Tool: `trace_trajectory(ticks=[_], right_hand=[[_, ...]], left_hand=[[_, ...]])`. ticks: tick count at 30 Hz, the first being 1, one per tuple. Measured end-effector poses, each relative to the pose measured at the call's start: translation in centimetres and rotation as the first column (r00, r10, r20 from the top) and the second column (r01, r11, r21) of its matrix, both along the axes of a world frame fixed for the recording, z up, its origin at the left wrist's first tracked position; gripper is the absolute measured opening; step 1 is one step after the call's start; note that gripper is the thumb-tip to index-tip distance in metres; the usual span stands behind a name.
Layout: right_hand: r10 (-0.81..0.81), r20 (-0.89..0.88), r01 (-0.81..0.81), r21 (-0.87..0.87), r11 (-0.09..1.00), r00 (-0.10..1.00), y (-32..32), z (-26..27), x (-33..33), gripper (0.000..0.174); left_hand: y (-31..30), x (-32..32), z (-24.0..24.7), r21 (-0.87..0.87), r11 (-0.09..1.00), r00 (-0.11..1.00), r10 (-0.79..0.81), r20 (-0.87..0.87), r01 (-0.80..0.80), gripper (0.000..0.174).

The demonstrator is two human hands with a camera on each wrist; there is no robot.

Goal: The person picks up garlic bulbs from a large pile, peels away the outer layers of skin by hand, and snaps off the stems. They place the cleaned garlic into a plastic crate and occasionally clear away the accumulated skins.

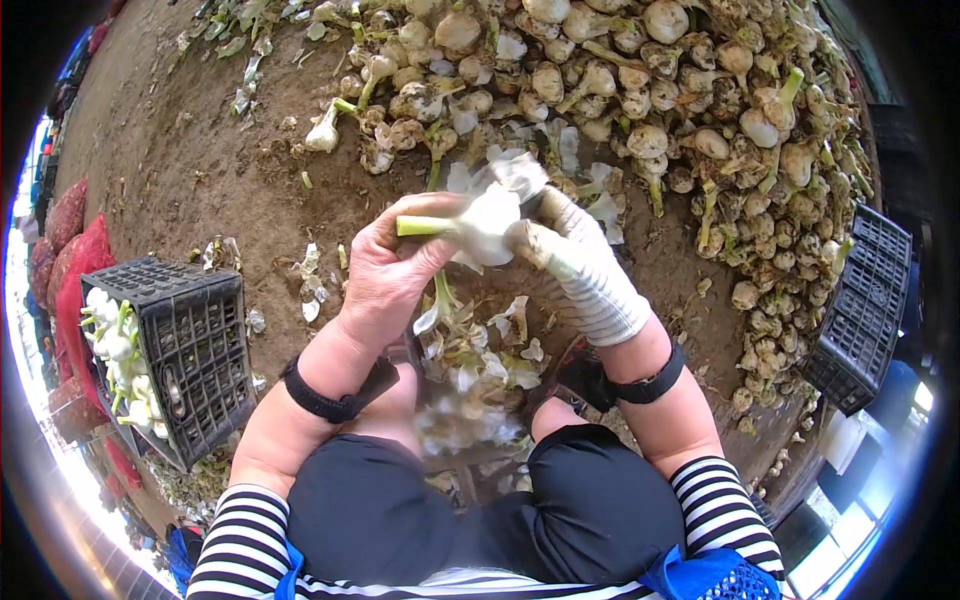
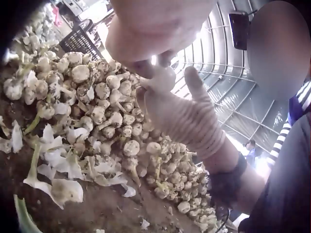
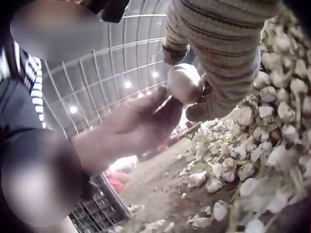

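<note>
Far left, a crate [image 1: 190, 340] of cleaned garlic stands by my knee. Moving in, my left hand [image 1: 390, 270], bare, grips the bulb [image 1: 490, 225] by its green stem [image 1: 420, 226]. The bulb sits just past those fingertips, held up between both hands. My right hand [image 1: 585, 270], gloved, pinches the loose skin on the bulb's far side. I'd hold that stem firm and strip the skin away from the bulb in long pulls, without digging in. Peelings [image 1: 480, 360] lie below, and the unpeeled pile [image 1: 650, 90] spreads ahead and to the right.
</note>
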State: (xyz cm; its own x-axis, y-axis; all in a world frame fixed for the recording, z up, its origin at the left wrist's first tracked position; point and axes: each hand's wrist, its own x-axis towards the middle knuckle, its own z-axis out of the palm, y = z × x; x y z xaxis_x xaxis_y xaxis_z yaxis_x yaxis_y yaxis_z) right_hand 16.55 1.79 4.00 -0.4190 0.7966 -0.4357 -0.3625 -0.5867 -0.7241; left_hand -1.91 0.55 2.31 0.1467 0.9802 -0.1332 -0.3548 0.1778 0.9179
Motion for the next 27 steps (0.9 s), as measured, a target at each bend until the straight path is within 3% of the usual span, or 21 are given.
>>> trace_trajectory(ticks=[2, 3, 4, 6, 7, 8, 10, 11, 12, 14, 15, 16, 17, 18, 20, 21, 22, 23, 24, 25, 27], right_hand=[[-0.145, -0.076, 0.156, 0.172, 0.973, 0.987, -0.6, 0.2, -0.7, 0.058], [-0.163, 0.025, 0.153, 0.237, 0.959, 0.986, -0.7, -0.1, -0.9, 0.058], [-0.164, 0.026, 0.153, 0.238, 0.959, 0.986, -0.7, 0.0, -0.8, 0.058], [-0.185, 0.017, 0.180, 0.143, 0.973, 0.983, -0.5, 0.1, -0.2, 0.058], [-0.168, 0.068, 0.152, 0.198, 0.968, 0.983, -0.3, -0.3, 0.4, 0.056], [-0.162, 0.069, 0.146, 0.194, 0.970, 0.984, -0.4, -0.2, 0.9, 0.056], [-0.025, 0.248, -0.055, 0.310, 0.949, 0.968, -0.7, -0.1, 1.4, 0.051], [-0.034, 0.325, -0.111, 0.418, 0.902, 0.945, -0.8, -0.3, 1.4, 0.047], [-0.026, 0.326, -0.118, 0.414, 0.902, 0.945, -0.8, -0.4, 1.6, 0.047], [0.042, 0.427, -0.265, 0.477, 0.838, 0.903, -0.7, -0.6, 2.1, 0.047], [0.107, 0.343, -0.231, 0.342, 0.911, 0.933, -0.8, 0.1, 1.9, 0.052], [0.109, 0.344, -0.232, 0.341, 0.911, 0.933, -1.0, -0.1, 2.2, 0.052], [0.142, 0.141, -0.172, 0.237, 0.956, 0.980, -1.3, -0.5, 2.7, 0.056], [0.144, -0.071, -0.135, 0.118, 0.984, 0.987, -1.6, -0.8, 3.0, 0.060], [0.060, -0.153, -0.046, 0.091, 0.995, 0.986, -1.9, -1.2, 2.3, 0.067], [0.009, -0.162, 0.008, 0.098, 0.995, 0.987, -1.8, -1.3, 2.2, 0.068], [-0.042, -0.171, 0.061, 0.107, 0.992, 0.984, -1.7, -1.4, 2.2, 0.069], [-0.040, -0.165, 0.058, 0.106, 0.993, 0.986, -1.7, -1.8, 2.4, 0.070], [-0.040, -0.165, 0.058, 0.106, 0.993, 0.985, -1.7, -1.8, 2.5, 0.070], [-0.023, -0.182, 0.039, 0.088, 0.995, 0.983, -1.6, -1.8, 2.6, 0.071], [-0.019, -0.234, 0.037, 0.072, 0.997, 0.972, -1.6, -2.2, 2.5, 0.071]], left_hand=[[0.0, -0.1, 0.0, 0.270, 0.963, 0.959, 0.057, -0.278, 0.021, 0.024], [0.0, -0.3, 0.1, 0.335, 0.939, 0.930, 0.058, -0.364, 0.072, 0.025], [0.0, -0.3, 0.4, 0.336, 0.939, 0.930, 0.058, -0.363, 0.072, 0.025], [0.0, -0.3, 1.4, 0.190, 0.965, 0.972, -0.149, -0.181, 0.183, 0.029], [0.3, -0.5, 1.2, 0.153, 0.969, 0.981, -0.192, -0.040, 0.196, 0.036], [0.0, -0.1, 1.8, 0.020, 0.992, 0.988, -0.119, -0.099, 0.121, 0.036], [0.5, -0.2, 1.7, 0.124, 0.974, 0.859, -0.102, -0.502, 0.189, 0.032], [0.7, -0.2, 1.6, 0.247, 0.935, 0.802, -0.062, -0.593, 0.255, 0.029], [0.9, -0.2, 1.5, 0.356, 0.874, 0.740, -0.007, -0.672, 0.331, 0.027], [0.8, 0.2, 1.6, 0.402, 0.870, 0.734, 0.069, -0.676, 0.287, 0.019], [0.8, 0.3, 1.8, 0.403, 0.853, 0.673, 0.085, -0.735, 0.332, 0.016], [0.9, 0.3, 1.9, 0.401, 0.834, 0.606, 0.104, -0.789, 0.379, 0.012], [1.2, 0.3, 1.9, 0.445, 0.822, 0.552, 0.199, -0.810, 0.356, 0.008], [1.6, -0.3, 0.9, 0.451, 0.836, 0.563, 0.219, -0.797, 0.313, 0.007], [1.9, -1.0, -0.9, 0.135, 0.989, 0.785, 0.128, -0.606, -0.057, 0.013], [1.9, -1.1, -0.8, 0.192, 0.979, 0.739, 0.176, -0.651, -0.065, 0.030], [1.8, -1.0, -0.6, 0.192, 0.979, 0.740, 0.175, -0.650, -0.063, 0.030], [1.6, -0.9, -0.2, 0.115, 0.993, 0.844, 0.041, -0.535, 0.024, 0.037], [1.3, -0.8, 0.3, 0.052, 0.991, 0.914, -0.092, -0.396, 0.123, 0.044], [1.1, -0.4, 1.2, -0.096, 0.966, 0.960, -0.249, -0.128, 0.238, 0.053], [0.5, 0.0, 0.9, -0.023, 0.946, 0.934, -0.323, -0.151, 0.323, 0.031]])
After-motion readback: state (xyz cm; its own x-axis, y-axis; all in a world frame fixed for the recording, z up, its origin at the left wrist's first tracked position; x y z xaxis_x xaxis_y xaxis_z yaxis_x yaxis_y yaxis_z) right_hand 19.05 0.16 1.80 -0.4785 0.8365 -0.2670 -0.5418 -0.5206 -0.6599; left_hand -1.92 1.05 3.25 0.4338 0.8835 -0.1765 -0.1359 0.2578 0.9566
